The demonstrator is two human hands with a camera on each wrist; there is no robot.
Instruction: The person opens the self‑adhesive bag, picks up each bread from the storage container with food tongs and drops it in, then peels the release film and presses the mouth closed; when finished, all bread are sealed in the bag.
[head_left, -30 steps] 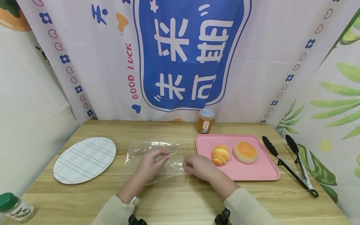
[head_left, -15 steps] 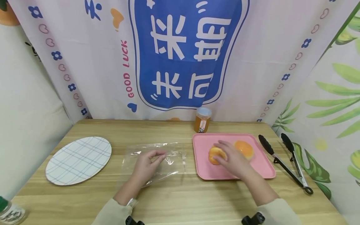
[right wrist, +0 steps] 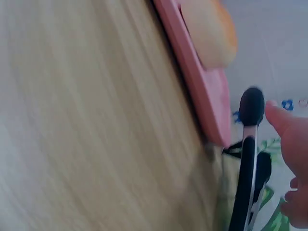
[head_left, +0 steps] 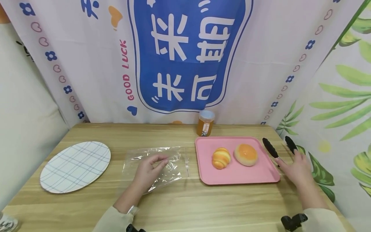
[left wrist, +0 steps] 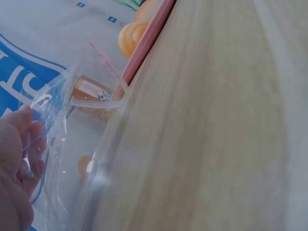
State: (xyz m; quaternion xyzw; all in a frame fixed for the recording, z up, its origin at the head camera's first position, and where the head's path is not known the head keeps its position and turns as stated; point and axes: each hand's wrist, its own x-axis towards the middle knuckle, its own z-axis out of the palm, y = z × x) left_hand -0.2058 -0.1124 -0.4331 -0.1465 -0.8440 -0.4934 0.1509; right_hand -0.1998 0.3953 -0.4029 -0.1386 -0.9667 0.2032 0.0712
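Note:
My left hand [head_left: 147, 172] pinches the upper layer of a clear zip plastic bag [head_left: 175, 166] lying on the table. In the left wrist view, its film [left wrist: 60, 125] stands raised between thumb and fingers, with the zip end apart from the hand. My right hand [head_left: 299, 170] is over the black-and-silver tongs [head_left: 270, 147], fingers spread; it covers much of their arms. In the right wrist view, the tongs [right wrist: 248, 187] lie beside the extended fingers, and I see no grip on them. Left of that hand, a pink tray [head_left: 240, 177] bears a croissant-like roll [head_left: 221, 158] and a round bun [head_left: 246, 155].
An amber jar with a pale lid [head_left: 205, 124] stands behind the tray. A white oval plate with blue grid lines [head_left: 76, 166] lies at the left. Part of a labelled shaker [head_left: 8, 223] shows at the lower left. A printed curtain [head_left: 101, 64] hangs behind the table.
My right hand has left the bag's zip end, passed above the roll and tray, and moved right to the tongs. My left hand stays at the bag. The head view has shifted slightly.

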